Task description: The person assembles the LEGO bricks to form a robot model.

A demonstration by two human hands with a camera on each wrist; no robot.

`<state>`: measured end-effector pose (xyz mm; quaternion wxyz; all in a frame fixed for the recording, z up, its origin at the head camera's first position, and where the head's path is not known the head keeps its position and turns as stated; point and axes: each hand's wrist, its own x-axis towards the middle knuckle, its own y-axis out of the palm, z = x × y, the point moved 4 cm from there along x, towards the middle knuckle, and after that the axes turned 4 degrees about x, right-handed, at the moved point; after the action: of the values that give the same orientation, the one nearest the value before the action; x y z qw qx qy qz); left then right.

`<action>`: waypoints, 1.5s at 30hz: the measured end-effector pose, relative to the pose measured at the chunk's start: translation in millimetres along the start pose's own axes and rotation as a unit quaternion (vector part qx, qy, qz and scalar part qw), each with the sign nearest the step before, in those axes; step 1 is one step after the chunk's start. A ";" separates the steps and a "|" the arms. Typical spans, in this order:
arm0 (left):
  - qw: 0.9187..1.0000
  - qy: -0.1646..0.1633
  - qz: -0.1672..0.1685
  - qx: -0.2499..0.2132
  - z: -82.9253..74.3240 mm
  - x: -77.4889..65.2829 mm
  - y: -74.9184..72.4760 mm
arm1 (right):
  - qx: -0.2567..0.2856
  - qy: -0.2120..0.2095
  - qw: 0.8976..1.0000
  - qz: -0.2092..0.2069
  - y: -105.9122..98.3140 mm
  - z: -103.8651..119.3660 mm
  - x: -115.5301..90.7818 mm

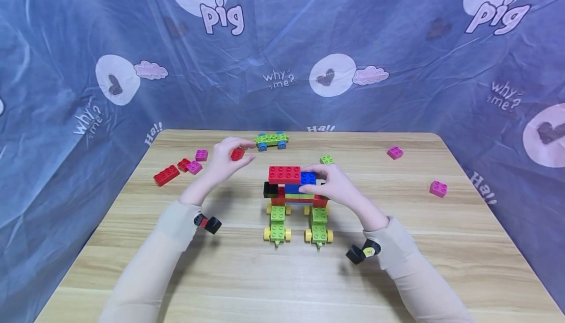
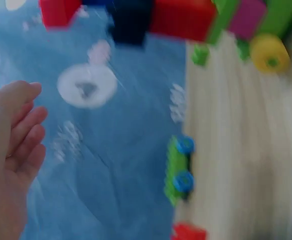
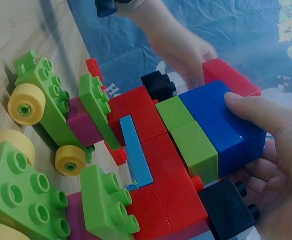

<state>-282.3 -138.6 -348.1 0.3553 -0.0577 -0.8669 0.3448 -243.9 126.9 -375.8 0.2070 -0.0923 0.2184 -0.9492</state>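
A toy-brick structure stands on two green wheeled bases with yellow wheels. It carries red, light green, blue and black bricks, with a long red brick on top, jutting out to the left. My right hand grips the blue bricks near the top, its thumb on one face and its fingers behind. Left of the structure, my left hand is raised with thumb and fingers apart. Nothing lies between them in the left wrist view, where the palm appears at the left edge.
A green wheeled base with blue wheels stands at the table's back. Loose bricks at left include a long red one and a pink one. A green brick sits behind the structure; pink bricks lie at right.
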 end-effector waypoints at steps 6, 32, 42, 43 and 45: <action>0.997 -0.070 0.009 0.034 44.8 -1.9 -0.2 | -0.007 0.002 1.000 0.000 -0.3 0.3 -0.2; 0.971 -0.192 0.124 0.075 130.6 -7.0 33.9 | -0.001 -0.013 1.000 0.005 1.5 0.1 -1.2; 0.964 -0.215 0.134 0.084 147.0 -13.6 44.1 | -0.007 -0.021 1.000 0.003 2.2 -0.9 -1.1; 0.964 -0.218 0.132 0.081 147.6 -13.6 44.7 | -0.005 -0.021 1.000 0.003 2.3 -1.3 -0.9; 0.964 -0.218 0.131 0.080 147.7 -13.1 45.5 | -0.004 -0.019 1.000 0.002 2.6 -1.4 -0.7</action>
<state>-376.1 -190.9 -460.0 0.1132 -0.0652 -0.8779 0.4606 -242.7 125.6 -378.3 0.2127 -0.1104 0.2183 -0.9460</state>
